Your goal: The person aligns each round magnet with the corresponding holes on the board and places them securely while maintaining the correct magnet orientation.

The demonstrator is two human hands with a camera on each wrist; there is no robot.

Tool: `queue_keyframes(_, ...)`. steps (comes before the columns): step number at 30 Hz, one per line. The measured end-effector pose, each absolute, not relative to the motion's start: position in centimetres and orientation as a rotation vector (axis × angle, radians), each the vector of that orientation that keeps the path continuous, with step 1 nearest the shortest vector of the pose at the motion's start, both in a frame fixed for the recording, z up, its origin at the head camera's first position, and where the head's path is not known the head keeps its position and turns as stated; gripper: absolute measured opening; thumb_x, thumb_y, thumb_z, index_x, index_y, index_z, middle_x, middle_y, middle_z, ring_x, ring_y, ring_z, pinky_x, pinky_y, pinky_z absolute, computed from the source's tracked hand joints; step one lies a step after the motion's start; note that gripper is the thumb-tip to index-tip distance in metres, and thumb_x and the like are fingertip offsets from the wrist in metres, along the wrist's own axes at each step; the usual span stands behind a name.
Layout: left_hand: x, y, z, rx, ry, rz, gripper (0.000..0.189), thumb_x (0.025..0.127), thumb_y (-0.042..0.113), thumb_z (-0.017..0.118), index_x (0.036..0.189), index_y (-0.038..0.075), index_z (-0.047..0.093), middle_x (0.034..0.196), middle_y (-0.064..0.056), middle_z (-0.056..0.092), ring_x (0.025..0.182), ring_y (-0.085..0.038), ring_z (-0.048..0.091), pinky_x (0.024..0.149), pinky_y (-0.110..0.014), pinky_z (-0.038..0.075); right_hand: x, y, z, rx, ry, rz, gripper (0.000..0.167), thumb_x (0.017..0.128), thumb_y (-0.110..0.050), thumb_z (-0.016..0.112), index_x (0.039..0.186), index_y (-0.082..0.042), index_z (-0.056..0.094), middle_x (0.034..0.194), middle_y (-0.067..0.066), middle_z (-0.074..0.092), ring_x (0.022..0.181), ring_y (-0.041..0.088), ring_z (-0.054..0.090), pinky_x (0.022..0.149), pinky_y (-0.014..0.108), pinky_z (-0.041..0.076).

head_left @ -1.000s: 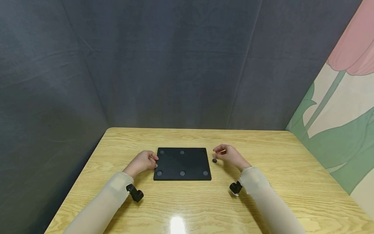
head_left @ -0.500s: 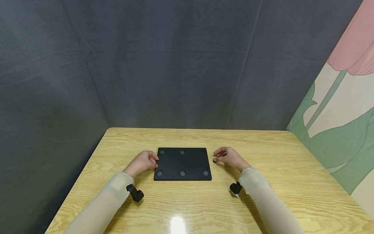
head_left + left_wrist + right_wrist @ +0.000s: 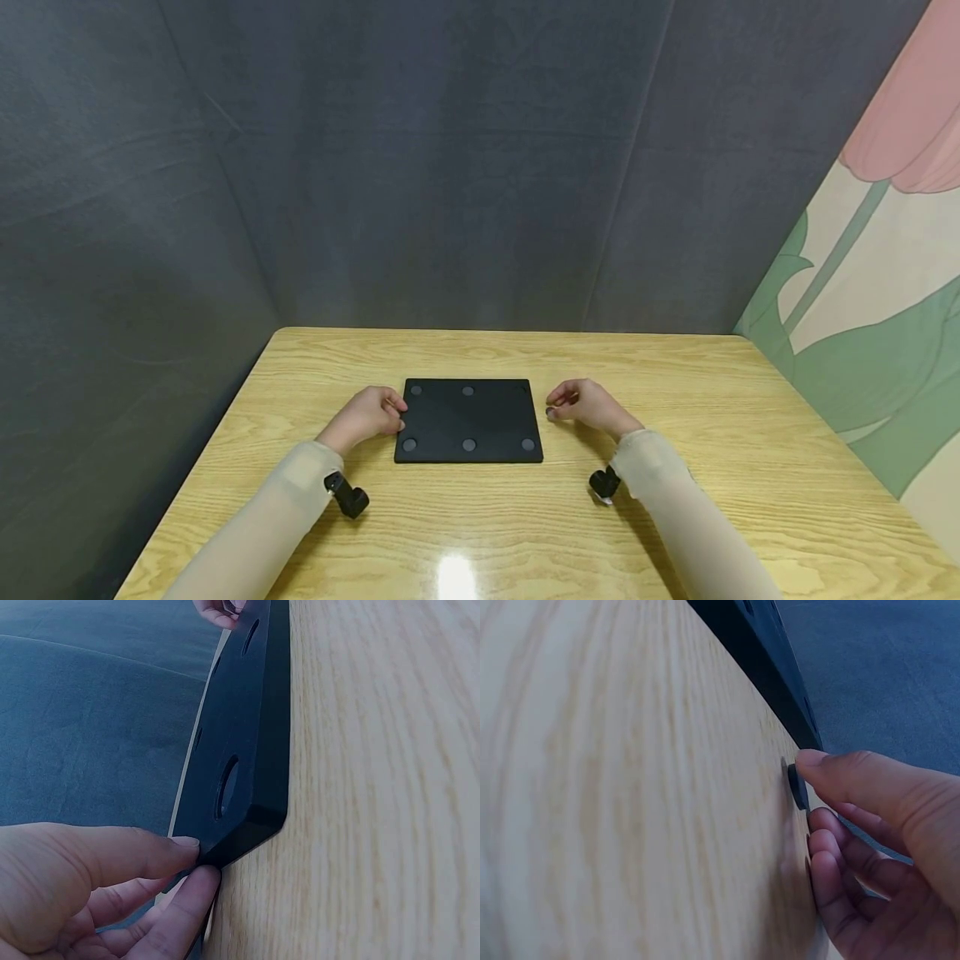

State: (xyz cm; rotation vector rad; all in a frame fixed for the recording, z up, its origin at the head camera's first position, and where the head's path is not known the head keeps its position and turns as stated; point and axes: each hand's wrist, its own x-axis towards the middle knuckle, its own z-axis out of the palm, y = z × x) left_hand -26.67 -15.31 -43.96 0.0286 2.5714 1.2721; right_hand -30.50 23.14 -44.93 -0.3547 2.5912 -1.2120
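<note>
A black rectangular board (image 3: 468, 421) with several round recesses along its long sides lies flat on the table. My left hand (image 3: 369, 412) is at its left edge. In the left wrist view the thumb (image 3: 161, 855) lies on the board's face and a finger presses its side, pinching the edge. Just right of the board, my right hand (image 3: 588, 406) is low over the table at a small black disc (image 3: 550, 412). Seen from the right wrist, the disc (image 3: 798, 787) sits between thumb and index fingertips, close to the wood; the other fingers are curled.
The wood-grain table (image 3: 465, 517) reaches back to a dark grey cloth (image 3: 450, 167). A wall with a painted pink tulip (image 3: 907, 125) borders the right side. Small black cameras (image 3: 347, 495) are strapped to both wrists.
My right hand has lowered slightly, and its fingertips have closed in on the black disc, which is now largely covered. The left hand and the board have stayed still.
</note>
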Motion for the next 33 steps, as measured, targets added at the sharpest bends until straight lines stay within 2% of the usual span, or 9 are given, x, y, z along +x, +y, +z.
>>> queue_keyframes(13, -26.59, -15.31, -43.9, 0.037, 2.569, 1.274, 0.021, 0.08, 0.0, 0.071, 0.1, 0.003, 0.066, 0.085, -0.009, 0.059, 0.072, -0.019, 0.053, 0.063, -0.028, 0.044, -30.53, 23.13, -45.06, -0.336, 2.613, -1.19, 0.024, 0.08, -0.007, 0.078, 0.1, 0.001, 0.067, 0.087, 0.005, 0.061, 0.078, 0.016, 0.052, 0.069, 0.024, 0.045)
queue_keyframes(33, -26.42, -15.38, -44.05, 0.057, 2.577, 1.296, 0.023, 0.079, -0.003, 0.069, 0.101, 0.002, 0.066, 0.085, -0.009, 0.061, 0.072, -0.02, 0.055, 0.065, -0.029, 0.045, -30.53, 23.21, -45.09, -0.342, 2.606, -1.177, 0.019, 0.081, -0.007, 0.076, 0.097, 0.0, 0.069, 0.087, 0.005, 0.062, 0.076, 0.015, 0.051, 0.066, 0.023, 0.043)
